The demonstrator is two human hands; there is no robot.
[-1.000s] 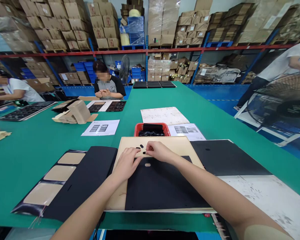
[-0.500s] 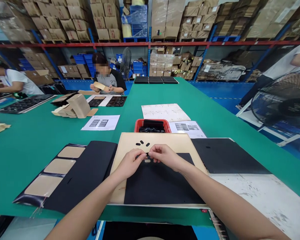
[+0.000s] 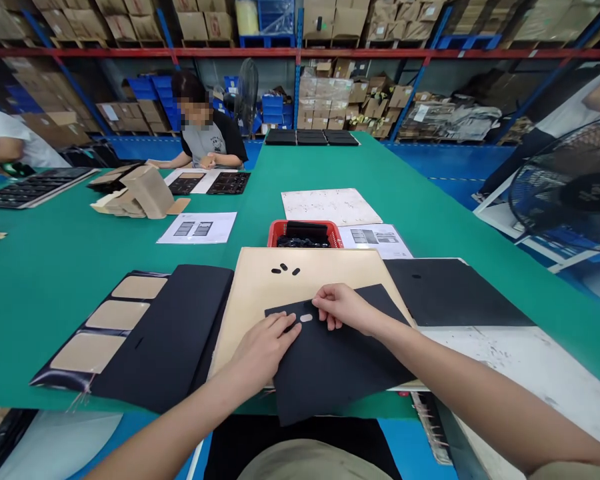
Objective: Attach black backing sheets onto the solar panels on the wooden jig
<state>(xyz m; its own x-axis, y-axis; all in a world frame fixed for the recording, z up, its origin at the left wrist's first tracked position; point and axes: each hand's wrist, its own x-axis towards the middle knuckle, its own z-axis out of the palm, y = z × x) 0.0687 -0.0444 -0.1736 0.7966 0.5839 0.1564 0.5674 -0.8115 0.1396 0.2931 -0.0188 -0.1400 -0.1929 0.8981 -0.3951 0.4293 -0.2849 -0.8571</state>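
Black sheet (image 3: 337, 360) under hands (image 3: 265, 343) (image 3: 343, 307), left half-open, right pinched

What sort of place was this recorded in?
Probably a factory workshop or a work area in a warehouse: a tall rack at the back holds stacked boxes, and a co-worker is at a long green table.

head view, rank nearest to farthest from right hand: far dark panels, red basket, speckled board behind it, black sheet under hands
1. black sheet, touching the right hand
2. red basket, ahead, slightly left
3. speckled board, behind the basket
4. dark panels, table's far end
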